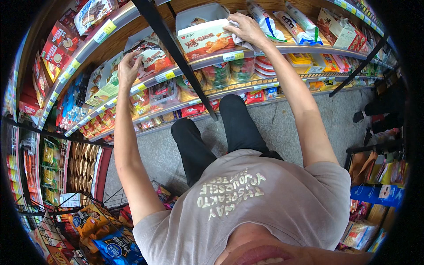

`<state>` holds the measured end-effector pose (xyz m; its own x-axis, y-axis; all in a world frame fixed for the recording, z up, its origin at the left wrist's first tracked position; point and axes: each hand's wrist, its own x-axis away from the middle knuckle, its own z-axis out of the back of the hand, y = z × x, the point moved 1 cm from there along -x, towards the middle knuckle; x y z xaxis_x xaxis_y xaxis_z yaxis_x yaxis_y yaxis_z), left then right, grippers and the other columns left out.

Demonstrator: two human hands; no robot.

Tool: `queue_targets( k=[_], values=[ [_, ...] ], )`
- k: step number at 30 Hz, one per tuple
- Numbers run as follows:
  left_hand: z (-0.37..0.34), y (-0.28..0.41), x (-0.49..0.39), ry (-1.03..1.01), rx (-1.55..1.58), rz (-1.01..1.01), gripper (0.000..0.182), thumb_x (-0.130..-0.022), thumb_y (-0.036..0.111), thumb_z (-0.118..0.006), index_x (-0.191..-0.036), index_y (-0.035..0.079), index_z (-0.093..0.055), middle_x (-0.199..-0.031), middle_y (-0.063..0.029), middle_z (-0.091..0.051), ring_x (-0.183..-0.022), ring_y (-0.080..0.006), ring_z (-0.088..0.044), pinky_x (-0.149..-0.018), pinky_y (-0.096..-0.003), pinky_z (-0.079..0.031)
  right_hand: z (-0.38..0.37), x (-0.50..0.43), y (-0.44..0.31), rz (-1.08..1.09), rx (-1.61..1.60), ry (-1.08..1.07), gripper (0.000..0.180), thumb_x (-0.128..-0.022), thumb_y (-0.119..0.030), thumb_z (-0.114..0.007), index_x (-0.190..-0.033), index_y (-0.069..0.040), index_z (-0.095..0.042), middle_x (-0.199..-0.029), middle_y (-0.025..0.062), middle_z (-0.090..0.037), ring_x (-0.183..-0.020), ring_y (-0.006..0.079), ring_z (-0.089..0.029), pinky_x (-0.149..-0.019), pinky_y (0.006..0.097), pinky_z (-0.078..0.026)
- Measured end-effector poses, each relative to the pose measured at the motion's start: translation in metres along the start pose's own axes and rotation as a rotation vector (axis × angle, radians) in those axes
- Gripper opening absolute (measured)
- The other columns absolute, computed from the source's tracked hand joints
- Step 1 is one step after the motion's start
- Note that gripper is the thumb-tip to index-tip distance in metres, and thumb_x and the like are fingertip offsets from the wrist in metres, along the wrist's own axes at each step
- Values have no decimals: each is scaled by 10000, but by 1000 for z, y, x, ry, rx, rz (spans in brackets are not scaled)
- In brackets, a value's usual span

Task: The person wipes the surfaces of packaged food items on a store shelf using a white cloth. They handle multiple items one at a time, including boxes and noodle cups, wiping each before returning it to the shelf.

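Note:
My right hand (246,29) grips a crumpled light grey cloth (241,37) at the right end of an open cardboard display box (207,38) printed with chicken wings; its fingertips rest near the box's top edge. My left hand (130,68) holds nothing visible, its fingers slightly apart, by the left front of a second printed display box (155,61) with small packets inside. A black shelf post (175,56) stands between the two boxes. Both boxes sit on the same shelf, behind a rail of price tags (233,55).
Long plastic packages (265,21) lie right of the boxes. Lower shelves hold round plastic tubs (216,73) and snack packets. Coffee boxes (61,43) fill a shelf at left. A wire basket (49,222) with snack bags stands lower left. Another person's feet (358,116) show at right.

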<state>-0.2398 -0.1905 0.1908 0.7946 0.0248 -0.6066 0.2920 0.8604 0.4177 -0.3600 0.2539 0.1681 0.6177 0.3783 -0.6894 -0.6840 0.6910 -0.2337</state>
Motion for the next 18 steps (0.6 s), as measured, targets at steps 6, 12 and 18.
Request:
queue_targets(
  k=[6,12,18],
  values=[
    [-4,-7,0,33,-16,-37,257,-889,194,-724,-1106,55,-734,-816,-71,-659,-685,-129,-601,-683,-301,-500,1,-1,-1,21,71,3,475,-922,-502,-643,-1207,-123,-679,-1159,122,-678,-1069,307,-667,-927,442,-535],
    [-5,-12,-2,-22,-33,33,279,-919,189,-721,-1136,13,-711,-780,-49,-704,-707,-73,-635,-676,-261,-511,8,0,2,14,42,-24,443,-922,-475,-655,-1145,-93,-683,-1106,127,-684,-1024,317,-670,-900,449,-538],
    [-14,-13,-5,-26,0,24,279,-921,182,-729,-1141,12,-706,-792,-29,-709,-704,-73,-644,-673,-250,-510,4,0,6,58,-8,33,444,-924,-467,-655,-1133,-76,-683,-1092,132,-678,-1017,315,-666,-890,440,-531]
  ],
)
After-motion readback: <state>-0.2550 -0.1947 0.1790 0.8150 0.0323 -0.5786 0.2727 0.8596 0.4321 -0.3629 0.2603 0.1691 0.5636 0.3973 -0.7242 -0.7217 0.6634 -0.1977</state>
